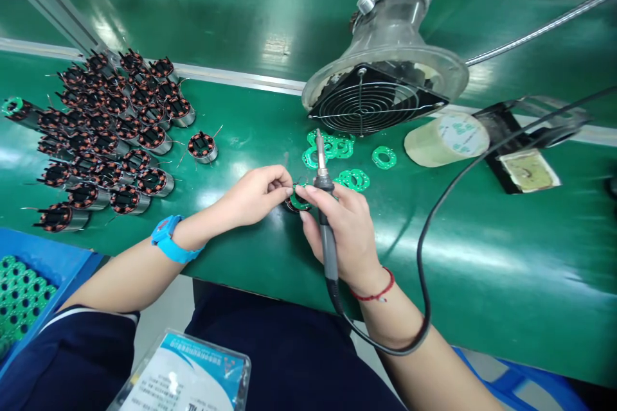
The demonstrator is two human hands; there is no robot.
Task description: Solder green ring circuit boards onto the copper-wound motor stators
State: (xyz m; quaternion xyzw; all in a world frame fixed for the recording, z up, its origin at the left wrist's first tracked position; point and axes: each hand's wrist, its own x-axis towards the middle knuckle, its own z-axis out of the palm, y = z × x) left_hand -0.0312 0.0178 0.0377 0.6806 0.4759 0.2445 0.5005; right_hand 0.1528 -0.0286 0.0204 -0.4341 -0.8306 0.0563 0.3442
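A soldering iron (pixel 329 247) rests in my right hand (pixel 344 225), its tip pointing away from me toward the fan. The fingertips of that hand also touch a green ring board (pixel 301 198) on a wound motor stator, which the fingers partly hide. My left hand (pixel 260 192) is closed at the left side of the same stator, thumb and forefinger pinched together; what lies between them is too small to make out. More green ring boards (pixel 384 157) lie just beyond my hands. One single stator (pixel 202 147) stands to the left.
Many stators (pixel 108 141) crowd the left of the green table (pixel 482 282). A fume fan (pixel 366 99) hangs beyond my hands. At the right are a tape roll (pixel 446 139) and an iron stand with sponge (pixel 530 170). The iron's cable (pixel 421 257) loops over my right forearm. Blue bin (pixel 72 276) at lower left.
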